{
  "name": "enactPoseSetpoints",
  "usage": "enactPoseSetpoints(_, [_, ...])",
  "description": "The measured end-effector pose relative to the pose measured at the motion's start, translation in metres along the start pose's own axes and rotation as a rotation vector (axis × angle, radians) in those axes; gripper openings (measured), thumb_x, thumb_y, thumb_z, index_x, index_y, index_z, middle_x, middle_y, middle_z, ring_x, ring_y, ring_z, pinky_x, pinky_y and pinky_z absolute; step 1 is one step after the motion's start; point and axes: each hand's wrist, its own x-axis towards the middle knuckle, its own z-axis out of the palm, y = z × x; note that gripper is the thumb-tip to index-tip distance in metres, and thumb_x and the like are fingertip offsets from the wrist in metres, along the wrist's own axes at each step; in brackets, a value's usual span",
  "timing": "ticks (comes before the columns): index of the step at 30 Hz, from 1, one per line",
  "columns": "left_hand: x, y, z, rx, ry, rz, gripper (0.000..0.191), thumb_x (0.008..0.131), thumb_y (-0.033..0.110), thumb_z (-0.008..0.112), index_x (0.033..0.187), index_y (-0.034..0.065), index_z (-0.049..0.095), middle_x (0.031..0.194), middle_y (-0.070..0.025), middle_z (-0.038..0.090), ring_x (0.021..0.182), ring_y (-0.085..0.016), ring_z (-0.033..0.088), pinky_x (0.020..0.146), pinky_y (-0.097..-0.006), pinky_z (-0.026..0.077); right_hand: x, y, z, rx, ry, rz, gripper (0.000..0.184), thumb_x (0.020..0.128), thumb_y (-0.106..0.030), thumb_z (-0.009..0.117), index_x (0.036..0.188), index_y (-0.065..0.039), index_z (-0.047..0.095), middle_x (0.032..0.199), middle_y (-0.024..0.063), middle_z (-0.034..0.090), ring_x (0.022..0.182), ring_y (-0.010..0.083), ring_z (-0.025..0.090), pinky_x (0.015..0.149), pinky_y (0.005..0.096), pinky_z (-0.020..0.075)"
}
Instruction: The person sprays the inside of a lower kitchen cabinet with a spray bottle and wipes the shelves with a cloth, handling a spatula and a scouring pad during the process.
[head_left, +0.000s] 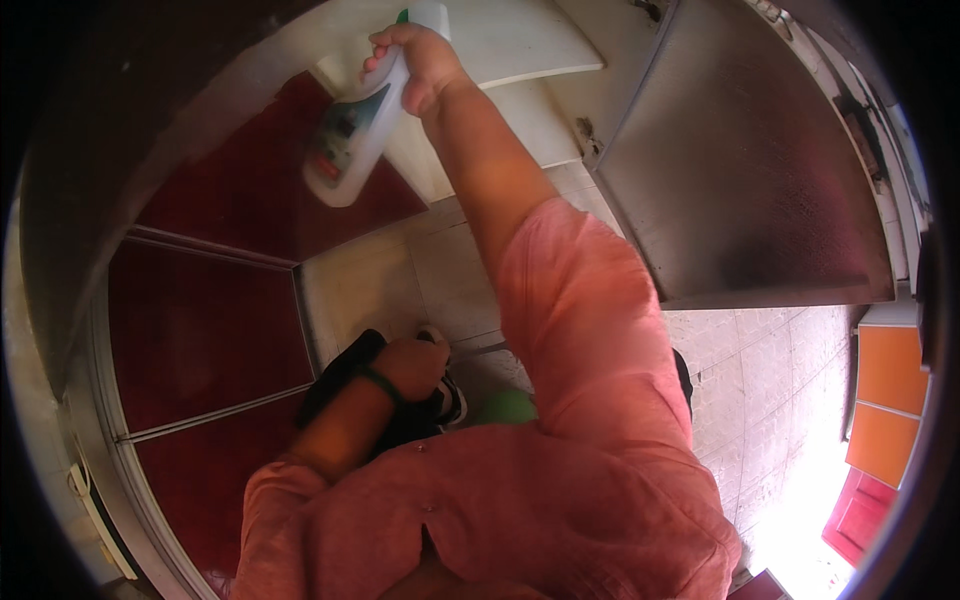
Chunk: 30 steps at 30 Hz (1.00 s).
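My right hand (424, 64) is stretched far forward and grips a white spray bottle (352, 150) by its neck. The bottle has a printed label and a bit of green at its head; it hangs tilted, with its base towards me. Behind it are the pale shelves (517, 37) of an open cabinet. My left hand (416, 367), with a dark band at the wrist, is low by my leg and shoe (451, 401). Its fingers are curled out of sight, so whether it holds anything is unclear.
Dark red cabinet doors (210, 330) line the left side. A cabinet door (742, 172) with a smeared, brownish face stands swung out at right. A green rounded object (506, 406) is low near my feet on the tiled floor (450, 262). Orange cabinet fronts (889, 367) stand farther right.
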Motion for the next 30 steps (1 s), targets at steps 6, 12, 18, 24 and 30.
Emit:
enactPoseSetpoints(6, [-0.004,-0.002,0.000,0.002,0.070,-0.009,0.025,0.089,0.022,0.053,0.099,-0.0006,0.055,0.086,-0.0229,0.067,0.078,-0.040,0.066,0.070,-0.0497,0.051,-0.058,0.039,-0.063,-0.446,0.184,-0.298,0.031,0.078,-0.006,0.065,0.109,-0.001,0.060,0.082,0.0081,0.060,0.068,0.0181,0.057,0.060,0.0325,0.0473])
enactPoseSetpoints(12, [0.005,0.004,0.000,-0.012,0.018,-0.005,0.022,0.084,0.016,0.058,0.101,0.0025,0.059,0.090,-0.0215,0.068,0.083,-0.039,0.067,0.070,-0.0479,0.054,-0.072,0.079,-0.253,-1.013,0.697,-0.290,0.038,0.069,-0.025,0.070,0.096,0.000,0.064,0.087,0.0229,0.068,0.084,0.0354,0.067,0.074,0.0422,0.0523])
enactPoseSetpoints(18, [0.003,0.009,0.000,-0.028,-0.042,-0.009,0.024,0.084,0.016,0.056,0.102,-0.0005,0.059,0.092,-0.0217,0.069,0.084,-0.039,0.067,0.072,-0.0489,0.054,-0.078,0.012,-0.298,-1.214,1.060,-0.213,0.039,0.070,-0.024,0.067,0.096,0.004,0.066,0.097,0.0258,0.068,0.093,0.0406,0.066,0.083,0.0456,0.0508])
enactPoseSetpoints(24, [0.022,0.002,-0.004,-0.073,-0.066,-0.049,0.023,0.086,0.016,0.053,0.103,0.0014,0.060,0.092,-0.0228,0.068,0.084,-0.040,0.067,0.074,-0.0506,0.052,-0.020,-0.007,-0.289,-1.506,0.826,-0.277,0.051,0.071,-0.029,0.071,0.114,-0.003,0.062,0.108,0.0204,0.067,0.104,0.0350,0.064,0.090,0.0413,0.0496])
enactPoseSetpoints(30, [0.032,0.008,-0.006,-0.105,-0.069,-0.097,0.024,0.088,0.021,0.055,0.100,0.0011,0.059,0.093,-0.0234,0.067,0.086,-0.040,0.065,0.076,-0.0487,0.051,-0.009,0.020,-0.205,-1.875,0.624,-0.083,0.036,0.082,-0.025,0.061,0.115,-0.011,0.061,0.114,0.0145,0.067,0.109,0.0293,0.064,0.089,0.0451,0.0481])
